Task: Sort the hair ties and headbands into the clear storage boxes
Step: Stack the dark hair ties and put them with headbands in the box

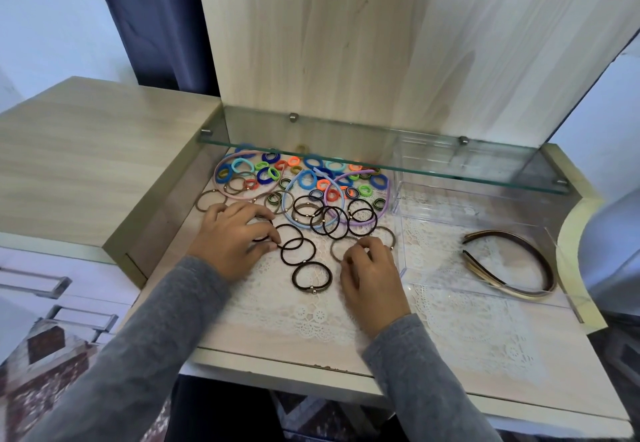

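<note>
Between left hand (230,239) and right hand (370,270) lie dark hair ties (311,277).

Glass shelf (381,161) ran across at 12 o'clock, held on metal pegs (293,116) against a pale wooden back panel (346,43). White lace mat (467,331) lay on the desktop, 5 o'clock. Raised wooden cabinet top (86,157) at 9. Dark blue curtain (149,19) at 11. Drawer handles (34,284) and patterned rug (45,372) at 8.
</note>
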Available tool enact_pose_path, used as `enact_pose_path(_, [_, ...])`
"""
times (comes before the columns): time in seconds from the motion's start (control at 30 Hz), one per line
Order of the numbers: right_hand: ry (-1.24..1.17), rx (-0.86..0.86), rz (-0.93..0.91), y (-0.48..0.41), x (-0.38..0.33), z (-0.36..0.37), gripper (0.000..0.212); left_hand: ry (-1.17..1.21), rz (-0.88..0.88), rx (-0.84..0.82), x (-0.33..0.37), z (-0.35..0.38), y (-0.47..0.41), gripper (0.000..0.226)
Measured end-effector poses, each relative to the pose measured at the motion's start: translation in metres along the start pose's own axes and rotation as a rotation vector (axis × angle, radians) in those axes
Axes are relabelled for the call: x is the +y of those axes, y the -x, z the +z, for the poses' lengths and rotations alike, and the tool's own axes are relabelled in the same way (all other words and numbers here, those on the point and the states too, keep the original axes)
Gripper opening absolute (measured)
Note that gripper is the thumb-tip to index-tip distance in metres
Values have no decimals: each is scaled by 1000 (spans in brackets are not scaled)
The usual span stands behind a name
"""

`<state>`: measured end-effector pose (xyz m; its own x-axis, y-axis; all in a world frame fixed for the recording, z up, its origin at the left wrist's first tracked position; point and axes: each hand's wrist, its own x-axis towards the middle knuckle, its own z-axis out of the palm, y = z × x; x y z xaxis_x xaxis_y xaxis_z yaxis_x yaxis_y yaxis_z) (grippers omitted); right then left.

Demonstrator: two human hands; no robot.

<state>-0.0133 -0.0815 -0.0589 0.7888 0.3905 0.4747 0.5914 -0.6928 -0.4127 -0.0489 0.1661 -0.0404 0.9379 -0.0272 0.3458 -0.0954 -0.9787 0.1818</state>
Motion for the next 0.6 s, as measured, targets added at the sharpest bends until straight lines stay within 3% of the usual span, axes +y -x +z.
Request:
enact_pose_path(0.1, [-12,13,43,0,1,1,15,44,-9,72,2,1,3,5])
enact_pose_path(0.2, [-7,12,93,1,2,1,23,136,-49,159,17,1,11,19])
enact_pose_path(0.6, [111,58,131,3,-6,-1,19,28,166,268,67,7,42,6])
